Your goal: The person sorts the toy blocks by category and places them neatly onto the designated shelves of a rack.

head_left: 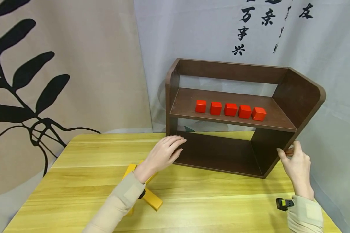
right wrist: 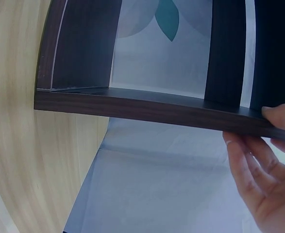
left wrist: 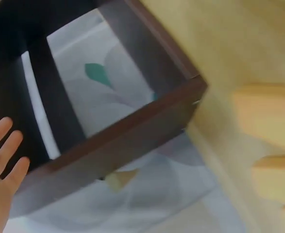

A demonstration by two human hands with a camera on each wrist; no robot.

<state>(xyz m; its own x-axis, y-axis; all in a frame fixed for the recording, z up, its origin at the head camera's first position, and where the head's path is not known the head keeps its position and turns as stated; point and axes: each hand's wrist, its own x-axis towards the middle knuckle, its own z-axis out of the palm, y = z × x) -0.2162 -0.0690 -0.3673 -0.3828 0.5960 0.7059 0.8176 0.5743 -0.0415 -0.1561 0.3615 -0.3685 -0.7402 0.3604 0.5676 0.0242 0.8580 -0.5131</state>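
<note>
- The dark brown shelf unit (head_left: 221, 152) stands on the far right part of the pale wooden table (head_left: 84, 152), and looks tilted, its right side higher than its left
- The left hand (head_left: 164, 153) lies against the shelf unit's lower left corner, fingers stretched out nearly straight and flat on the front edge of the bottom board, gripping nothing
- In the left wrist view that same hand (left wrist: 1, 170) shows spread fingers resting along the dark frame (left wrist: 118, 141)
- The right hand (head_left: 296, 163) is at the shelf unit's lower right edge; thumb and fingers curl round the side panel and hold it
- The right wrist view shows the fingers (right wrist: 251, 160) beneath the panel edge (right wrist: 147, 109) and the thumb on top, pinching the board
- Five red cubes (head_left: 230, 109) sit in a row on the middle board, close together, well above both hands
- Yellow blocks (head_left: 153, 199) lie on the table under the left forearm, partly hidden by the beige sleeve (head_left: 119, 202)
- A small black device (head_left: 284, 204) sits at the right wrist
</note>
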